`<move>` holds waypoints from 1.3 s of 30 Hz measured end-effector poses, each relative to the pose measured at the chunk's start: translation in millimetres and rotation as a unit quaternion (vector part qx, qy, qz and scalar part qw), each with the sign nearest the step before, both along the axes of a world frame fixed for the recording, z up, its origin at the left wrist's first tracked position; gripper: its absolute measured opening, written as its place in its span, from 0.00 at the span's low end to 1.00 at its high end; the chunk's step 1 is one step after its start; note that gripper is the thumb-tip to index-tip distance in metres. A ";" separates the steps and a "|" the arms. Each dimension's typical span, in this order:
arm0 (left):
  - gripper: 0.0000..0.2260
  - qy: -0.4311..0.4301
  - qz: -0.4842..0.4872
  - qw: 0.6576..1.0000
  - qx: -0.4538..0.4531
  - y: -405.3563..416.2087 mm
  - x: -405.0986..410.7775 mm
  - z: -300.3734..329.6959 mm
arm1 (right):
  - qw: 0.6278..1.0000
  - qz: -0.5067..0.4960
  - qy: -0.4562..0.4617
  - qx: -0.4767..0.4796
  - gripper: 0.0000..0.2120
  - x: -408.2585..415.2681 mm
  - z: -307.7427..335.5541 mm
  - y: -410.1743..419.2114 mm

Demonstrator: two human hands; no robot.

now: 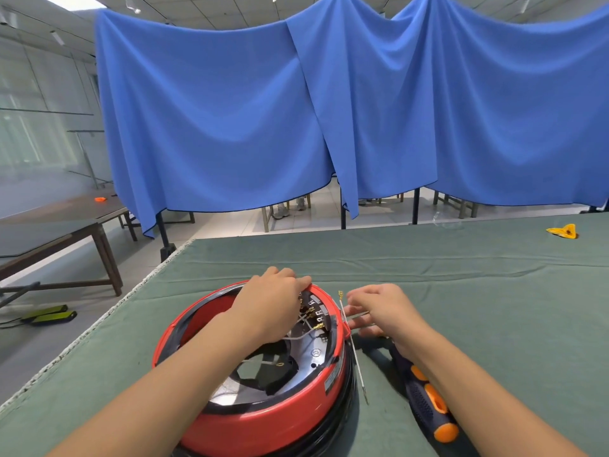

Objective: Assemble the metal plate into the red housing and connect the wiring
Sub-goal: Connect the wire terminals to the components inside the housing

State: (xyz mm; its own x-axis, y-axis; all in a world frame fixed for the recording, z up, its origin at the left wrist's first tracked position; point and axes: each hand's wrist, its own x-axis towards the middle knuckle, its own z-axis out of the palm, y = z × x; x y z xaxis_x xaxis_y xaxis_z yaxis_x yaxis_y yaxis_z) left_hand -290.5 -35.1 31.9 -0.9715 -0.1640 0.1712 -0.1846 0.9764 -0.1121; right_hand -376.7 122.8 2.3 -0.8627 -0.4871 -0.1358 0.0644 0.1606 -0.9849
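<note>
One round red plastic housing (263,420) with a black rim sat on the green felt-covered table (461,291), directly below both forearms. Inside it lay one shiny, ring-shaped metal plate (306,357), beneath the left wrist. Several thin white wires with brass terminals (309,324) crossed the plate just under the left palm; their exact count could not be told.

Two bare hands were in view. The left hand (273,301) reached over the housing, its fingers curled over the far rim and gripping it. The left forearm hid much of the housing's interior. The right hand (382,311) hovered just beside the housing's right edge, fingers loosely bent; whether they pinched anything could not be told. One long loose white wire with a brass terminal at its far end (354,351) ran along the table between the housing and the right fingertips, very close to them.

One screwdriver with a dark blue and orange handle (428,404) lay under the right forearm, partly covered by it. One small yellow object (564,231) rested far beyond the right fingers, well apart. Blue cloth curtains (296,110) hung past the table's far edge.
</note>
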 end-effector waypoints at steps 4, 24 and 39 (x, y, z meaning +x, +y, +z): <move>0.24 0.024 -0.004 1.000 -0.010 0.8 2.3 -7.2 | 1.000 0.017 0.014 0.003 0.04 -0.4 -2.3 0.5; 0.12 -0.042 0.143 0.984 -0.101 -21.3 20.9 35.9 | 0.991 0.009 0.054 -0.122 0.07 33.0 41.3 -7.4; 0.17 0.026 0.146 0.987 -0.067 -10.3 39.1 16.5 | 0.989 0.128 0.073 0.029 0.08 50.6 45.2 -14.3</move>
State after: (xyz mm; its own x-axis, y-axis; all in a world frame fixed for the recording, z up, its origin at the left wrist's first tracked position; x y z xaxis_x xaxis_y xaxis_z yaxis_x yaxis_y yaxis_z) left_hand -251.3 -45.4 48.4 -0.8752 -0.4090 0.2584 -0.4655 0.8575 -0.2193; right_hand -326.2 108.5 47.4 -0.7246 -0.6871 -0.0540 -0.1275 0.2107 -0.9692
